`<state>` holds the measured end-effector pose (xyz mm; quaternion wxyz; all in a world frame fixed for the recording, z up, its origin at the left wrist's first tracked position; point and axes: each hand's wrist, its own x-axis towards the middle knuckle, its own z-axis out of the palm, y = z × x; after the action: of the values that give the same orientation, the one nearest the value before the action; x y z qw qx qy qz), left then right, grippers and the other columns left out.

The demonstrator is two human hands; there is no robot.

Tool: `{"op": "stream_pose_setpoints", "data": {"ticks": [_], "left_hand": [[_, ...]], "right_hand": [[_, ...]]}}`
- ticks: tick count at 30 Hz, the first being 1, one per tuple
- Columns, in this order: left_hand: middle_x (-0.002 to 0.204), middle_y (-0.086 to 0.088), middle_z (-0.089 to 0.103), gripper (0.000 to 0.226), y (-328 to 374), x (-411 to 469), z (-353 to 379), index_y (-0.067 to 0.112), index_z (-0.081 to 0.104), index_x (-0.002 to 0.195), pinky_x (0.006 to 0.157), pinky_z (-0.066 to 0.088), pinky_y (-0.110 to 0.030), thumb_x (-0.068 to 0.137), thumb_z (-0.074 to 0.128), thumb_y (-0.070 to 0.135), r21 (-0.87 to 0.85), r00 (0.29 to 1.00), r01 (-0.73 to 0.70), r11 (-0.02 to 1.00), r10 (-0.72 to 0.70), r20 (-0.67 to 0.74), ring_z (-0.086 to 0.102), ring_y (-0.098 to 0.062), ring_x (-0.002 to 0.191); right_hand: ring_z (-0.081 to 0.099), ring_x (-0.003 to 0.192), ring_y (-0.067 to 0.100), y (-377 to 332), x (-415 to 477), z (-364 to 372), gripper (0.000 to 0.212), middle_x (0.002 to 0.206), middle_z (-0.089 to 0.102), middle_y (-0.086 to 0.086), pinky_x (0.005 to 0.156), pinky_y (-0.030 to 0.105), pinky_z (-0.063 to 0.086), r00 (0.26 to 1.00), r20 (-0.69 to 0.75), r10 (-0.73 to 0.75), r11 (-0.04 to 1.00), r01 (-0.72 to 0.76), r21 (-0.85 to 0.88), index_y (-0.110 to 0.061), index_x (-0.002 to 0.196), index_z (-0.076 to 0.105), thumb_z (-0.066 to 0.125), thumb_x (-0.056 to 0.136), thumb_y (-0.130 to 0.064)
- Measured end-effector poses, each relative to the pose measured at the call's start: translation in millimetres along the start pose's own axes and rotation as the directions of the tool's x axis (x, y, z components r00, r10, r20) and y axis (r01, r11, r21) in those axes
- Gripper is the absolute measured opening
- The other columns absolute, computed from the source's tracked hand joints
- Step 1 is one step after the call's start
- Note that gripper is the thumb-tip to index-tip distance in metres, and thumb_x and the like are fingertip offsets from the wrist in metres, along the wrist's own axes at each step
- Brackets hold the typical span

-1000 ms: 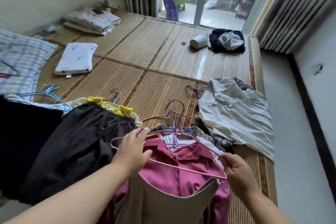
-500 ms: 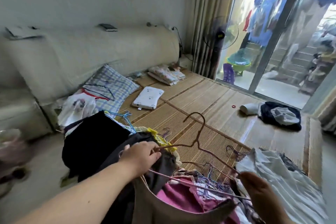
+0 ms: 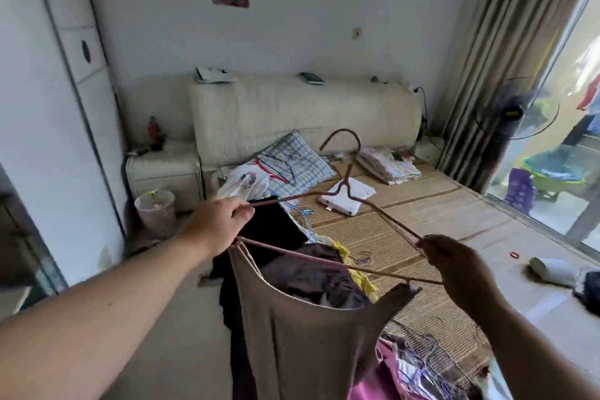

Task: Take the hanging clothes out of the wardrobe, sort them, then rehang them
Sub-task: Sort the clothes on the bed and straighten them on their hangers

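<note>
Off the left edge of the woven straw mat (image 3: 438, 204), the tall white wardrobe (image 3: 48, 107) stands well apart from the work, so the carry there looks like the likeliest place for trouble. Above the mat's near left corner, the left hand (image 3: 217, 221) pinches one end of the thin pink wire hanger (image 3: 341, 188) between thumb and curled fingers; so light a pinch could let the wire twist. The beige sleeveless cloth top (image 3: 308, 334) hangs from the hanger by narrow straps set right at its ends, over the heap of dark clothes (image 3: 311, 276) at the mat's near edge. Any tilt could probably slide a strap off and drop the top into that heap. Further right over the mat, the right hand (image 3: 454, 266) curls its fingers round the hanger's other end, just beside the right strap, and a regrip might nudge it loose. The hem could also snag the tangle of loose wire hangers (image 3: 422, 373) on the mat's near edge.
</note>
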<state>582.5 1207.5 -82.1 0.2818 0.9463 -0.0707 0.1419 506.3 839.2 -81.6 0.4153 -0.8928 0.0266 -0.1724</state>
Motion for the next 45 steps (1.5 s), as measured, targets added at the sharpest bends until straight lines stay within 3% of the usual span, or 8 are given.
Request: {"op": "stream_pose_setpoints", "data": {"ticks": [5,10,14,20,24,31,35,45], "left_hand": [[0.090,-0.013,0.060,0.030,-62.4,23.4,-42.3,0.019,0.069,0.099,0.077,0.047,-0.037,0.094,0.048,0.040,0.048,0.992,0.080,0.996,-0.075,-0.106,0.058,-0.033,0.090],[0.097,-0.010,0.063,0.026,-143.2,65.1,-70.3,0.022,0.070,0.103,0.081,0.049,-0.038,0.095,0.050,0.036,0.075,0.984,0.097,0.992,-0.084,-0.158,0.059,-0.032,0.093],[0.101,-0.004,0.065,0.026,-225.9,119.6,-94.1,0.029,0.069,0.101,0.081,0.050,-0.040,0.094,0.047,0.041,0.080,0.987,0.119,0.990,-0.109,-0.114,0.059,-0.029,0.095],[0.094,-0.002,0.067,0.023,-300.8,207.7,-113.6,0.035,0.070,0.098,0.080,0.050,-0.039,0.093,0.049,0.043,0.110,0.996,0.082,0.991,-0.076,-0.052,0.059,-0.029,0.093],[0.098,-0.002,0.066,0.038,-332.8,261.1,-96.2,0.037,0.069,0.099,0.086,0.048,-0.041,0.083,0.039,0.056,0.092,0.998,0.055,0.994,-0.056,0.006,0.058,-0.028,0.098],[0.095,-0.003,0.066,0.035,-387.8,377.1,-52.5,0.030,0.070,0.103,0.085,0.047,-0.042,0.087,0.045,0.047,0.126,0.998,0.018,0.992,-0.025,0.055,0.057,-0.029,0.094],[0.077,0.005,0.044,0.024,-410.5,467.0,-22.1,0.028,0.069,0.105,0.077,0.041,-0.035,0.093,0.051,0.036,0.205,0.997,0.028,0.978,-0.043,0.067,0.046,-0.022,0.084],[0.100,-0.006,0.062,0.024,-441.3,664.7,25.0,0.025,0.069,0.107,0.084,0.046,-0.037,0.094,0.050,0.034,0.163,0.988,0.026,0.986,-0.050,0.145,0.056,-0.028,0.098]], "right_hand": [[0.049,0.049,0.004,-43.5,41.0,71.6,0.018,0.060,0.054,-0.007,0.052,0.022,0.032,0.997,0.044,-0.061,0.994,0.056,0.094,-0.024,0.082,0.067,0.058,0.091,-0.013],[0.058,0.073,0.023,-74.4,89.0,177.0,0.024,0.070,0.064,-0.007,0.072,0.037,0.044,0.998,0.060,-0.021,0.992,0.013,0.122,-0.034,0.074,0.065,0.060,0.090,-0.016],[0.056,0.072,0.023,-111.4,132.5,262.1,0.012,0.071,0.064,0.003,0.066,0.031,0.040,0.998,0.056,-0.007,0.990,-0.001,0.139,-0.025,0.081,0.071,0.061,0.083,-0.031],[0.059,0.076,0.025,-130.5,192.0,351.3,0.015,0.076,0.064,0.001,0.068,0.033,0.043,0.994,0.084,0.066,0.997,-0.062,-0.042,-0.018,0.095,0.071,0.058,0.090,-0.025],[0.057,0.074,0.023,-123.2,233.9,391.1,0.017,0.073,0.062,-0.001,0.065,0.028,0.038,0.984,0.100,0.145,0.986,-0.135,-0.100,-0.016,0.097,0.071,0.058,0.091,-0.026],[0.055,0.066,0.015,-103.3,319.4,459.0,0.012,0.067,0.060,-0.008,0.058,0.024,0.036,0.963,0.139,0.233,0.970,-0.219,-0.110,-0.025,0.095,0.068,0.057,0.092,-0.029],[0.054,0.064,0.016,-85.2,405.5,501.5,0.009,0.066,0.063,-0.005,0.059,0.027,0.035,0.957,0.131,0.258,0.966,-0.251,-0.068,-0.026,0.085,0.067,0.060,0.090,-0.028],[0.056,0.068,0.023,-75.0,592.4,555.4,0.017,0.066,0.062,0.000,0.063,0.030,0.039,0.927,0.123,0.355,0.934,-0.348,-0.078,-0.014,0.098,0.072,0.062,0.089,-0.025]]}}
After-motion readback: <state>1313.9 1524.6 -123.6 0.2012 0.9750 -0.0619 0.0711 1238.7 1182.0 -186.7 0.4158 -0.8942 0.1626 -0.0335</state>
